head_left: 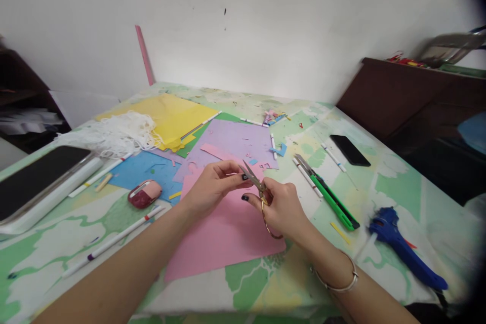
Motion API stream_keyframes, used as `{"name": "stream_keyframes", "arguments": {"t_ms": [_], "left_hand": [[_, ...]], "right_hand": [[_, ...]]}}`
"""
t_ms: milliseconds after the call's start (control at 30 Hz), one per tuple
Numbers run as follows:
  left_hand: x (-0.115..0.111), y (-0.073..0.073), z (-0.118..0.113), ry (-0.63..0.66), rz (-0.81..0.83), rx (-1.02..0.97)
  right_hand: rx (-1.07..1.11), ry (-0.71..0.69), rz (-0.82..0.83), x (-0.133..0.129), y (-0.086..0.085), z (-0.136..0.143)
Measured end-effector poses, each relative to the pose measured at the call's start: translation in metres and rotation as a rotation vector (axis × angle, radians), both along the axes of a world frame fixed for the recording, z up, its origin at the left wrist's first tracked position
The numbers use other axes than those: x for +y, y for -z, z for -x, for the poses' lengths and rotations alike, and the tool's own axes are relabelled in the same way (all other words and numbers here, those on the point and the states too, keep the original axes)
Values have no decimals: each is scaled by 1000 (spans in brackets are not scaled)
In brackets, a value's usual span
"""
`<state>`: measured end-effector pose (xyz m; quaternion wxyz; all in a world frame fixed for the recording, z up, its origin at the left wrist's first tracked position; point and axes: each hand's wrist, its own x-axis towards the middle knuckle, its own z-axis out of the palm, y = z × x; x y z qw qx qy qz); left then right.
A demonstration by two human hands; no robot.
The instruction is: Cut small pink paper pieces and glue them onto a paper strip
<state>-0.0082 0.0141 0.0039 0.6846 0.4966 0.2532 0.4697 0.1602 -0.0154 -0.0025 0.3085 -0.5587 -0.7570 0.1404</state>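
Note:
My right hand (284, 207) grips small scissors (255, 178) by their gold-coloured handles, the blades slightly apart and pointing up and left. Close to the blades, my left hand (216, 185) is closed in a pinch; whatever lies between the thumb and fingers is too small to make out. Both hands are above a pink sheet (224, 243). Behind it lies a lilac sheet (235, 136) scattered with pink scraps, and a pink strip (216, 152) rests across it.
To the right lie a green box cutter (330, 197), a blue glue gun (406, 248) and a black phone (350, 150). On the left are an earbud case (145, 193), white yarn (117, 134), a blue sheet (140, 172), a yellow sheet (178, 114) and several markers.

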Motion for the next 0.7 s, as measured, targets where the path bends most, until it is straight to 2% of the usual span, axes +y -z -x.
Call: {"name": "stream_keyframes", "arguments": {"t_ms": [500, 700], "left_hand": [[4, -1, 6, 28, -29, 130], [6, -6, 8, 22, -71, 215]], "right_hand": [[-60, -36, 51, 1, -3, -6], [-79, -71, 77, 1, -8, -8]]}}
